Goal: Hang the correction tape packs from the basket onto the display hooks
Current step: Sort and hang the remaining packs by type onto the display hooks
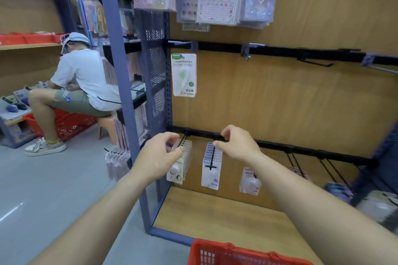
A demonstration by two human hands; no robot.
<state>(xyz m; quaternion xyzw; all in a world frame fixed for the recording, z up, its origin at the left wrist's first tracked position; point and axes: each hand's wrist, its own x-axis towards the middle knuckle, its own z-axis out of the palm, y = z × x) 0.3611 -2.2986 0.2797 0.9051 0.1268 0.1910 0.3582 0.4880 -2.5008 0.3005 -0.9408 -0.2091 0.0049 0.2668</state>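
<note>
Wooden display back panel (280,103) carries black hooks. Left hand (160,156) pinches the front correction tape pack (177,171), probably to seat it; right hand (237,146), fingers curled together, steadies the neighbouring hook (212,157). Red basket (226,251) waits below.

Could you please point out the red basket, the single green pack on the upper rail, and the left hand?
Red basket (215,247), head view, top rim.
Green pack (183,75), head view, card middle.
Left hand (159,155), head view, back of hand.
</note>
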